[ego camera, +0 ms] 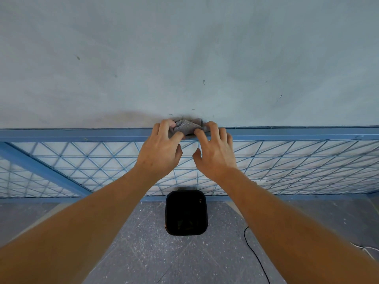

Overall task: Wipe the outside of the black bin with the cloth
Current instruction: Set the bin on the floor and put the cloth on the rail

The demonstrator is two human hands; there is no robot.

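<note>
The fingers (180, 136) of the left hand (159, 152) are pinched onto the near edge of a small grey cloth (187, 126), and the fingers (200, 134) of the right hand (215, 155) press on its other side, thumb held loose below; so both hands have the cloth between them, bunched up rather than spread. It sits on the top rail (82, 134) of a blue metal frame, hard against the pale wall (184, 48), with the wire mesh panel (287, 165) running below the rail. The black bin (186, 213) stands on the speckled floor (143, 253) right beneath the hands, against the bottom of the frame, well apart from the cloth, its open top facing up. A thin black cable (256, 255) trails on the floor just to its right. I'd say the step here is simply picking the cloth up, with no wiping begun. To do it well, take a full handful with one hand so no corner snags on the mesh, then shake or fold it into a flat pad. That leaves the other hand free to steady the bin's rim, since a light bin will likely slide or tip when rubbed. Mind the cable when crouching.
</note>
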